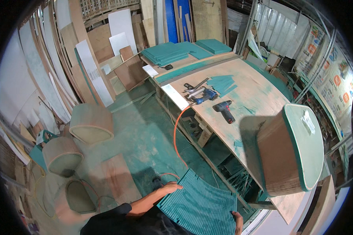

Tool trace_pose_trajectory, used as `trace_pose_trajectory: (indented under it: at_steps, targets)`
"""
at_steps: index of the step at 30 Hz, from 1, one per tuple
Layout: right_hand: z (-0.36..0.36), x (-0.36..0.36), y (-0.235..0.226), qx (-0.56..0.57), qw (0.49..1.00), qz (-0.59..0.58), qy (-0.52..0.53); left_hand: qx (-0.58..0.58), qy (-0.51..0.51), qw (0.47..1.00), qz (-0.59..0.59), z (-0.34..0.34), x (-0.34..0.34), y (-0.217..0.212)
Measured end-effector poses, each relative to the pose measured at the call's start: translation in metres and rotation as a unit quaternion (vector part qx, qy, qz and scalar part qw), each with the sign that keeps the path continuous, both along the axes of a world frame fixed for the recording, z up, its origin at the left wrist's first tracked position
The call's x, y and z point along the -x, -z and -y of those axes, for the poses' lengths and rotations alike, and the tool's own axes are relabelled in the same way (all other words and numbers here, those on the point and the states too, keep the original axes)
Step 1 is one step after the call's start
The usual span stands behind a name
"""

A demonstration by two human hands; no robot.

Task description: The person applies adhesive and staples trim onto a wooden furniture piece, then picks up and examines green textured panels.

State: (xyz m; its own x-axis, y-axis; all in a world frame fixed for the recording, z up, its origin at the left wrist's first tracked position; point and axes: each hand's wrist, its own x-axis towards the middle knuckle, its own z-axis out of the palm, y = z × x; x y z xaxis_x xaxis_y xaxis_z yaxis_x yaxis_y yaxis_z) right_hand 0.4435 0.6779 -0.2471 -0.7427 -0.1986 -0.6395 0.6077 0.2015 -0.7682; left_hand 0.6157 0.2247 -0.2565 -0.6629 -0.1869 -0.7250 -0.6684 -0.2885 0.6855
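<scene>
A green, closely slotted board [200,201] hangs in front of my body, slightly curved, with its grooves running across it. My left hand [171,187] is closed on its upper left edge, fingers partly hidden. Around the lower right edge curl the fingers of my right hand [237,218]. To the right, a rounded wooden form [276,150] with a pale green end face stands on the workbench [259,90]. Farther along the bench lie a cordless drill [224,111], a blue air tool [205,96] and several thin green strips [222,84].
Stacks of green panels [164,53] sit at the bench's far end. An orange hose [175,137] drops from the bench to the dusty floor. Left of me stand rounded wooden forms [92,122]; boards [93,72] lean against the wall. Offcuts [245,182] lie under the bench.
</scene>
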Motion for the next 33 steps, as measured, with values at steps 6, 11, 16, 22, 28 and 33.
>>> trace_pose_trajectory:
  at_steps: [6, 11, 16, 22, 28, 33]
  targets:
    - [0.221, 0.032, -0.092, 0.003, 0.984, -0.139, -0.107, -0.119, -0.17, 0.975, -0.077, 0.141, -0.048, 0.001]
    - [0.385, 0.062, -0.117, 0.038, 0.953, -0.21, -0.215, -0.147, -0.241, 0.944, -0.169, 0.261, -0.062, -0.058]
    - [0.525, 0.056, -0.141, 0.056, 0.946, -0.117, -0.296, 0.004, -0.292, 0.933, -0.21, 0.349, -0.105, -0.074]
    - [0.647, 0.028, -0.092, 0.077, 0.911, -0.139, -0.382, 0.132, -0.292, 0.944, -0.078, 0.416, -0.155, -0.063]
    - [0.756, 0.046, -0.086, 0.102, 0.921, -0.132, -0.351, 0.022, -0.417, 0.872, -0.254, 0.485, -0.157, -0.061]
    - [0.866, 0.074, -0.093, 0.149, 0.928, -0.126, -0.318, 0.12, -0.44, 0.852, -0.257, 0.579, -0.129, -0.054]
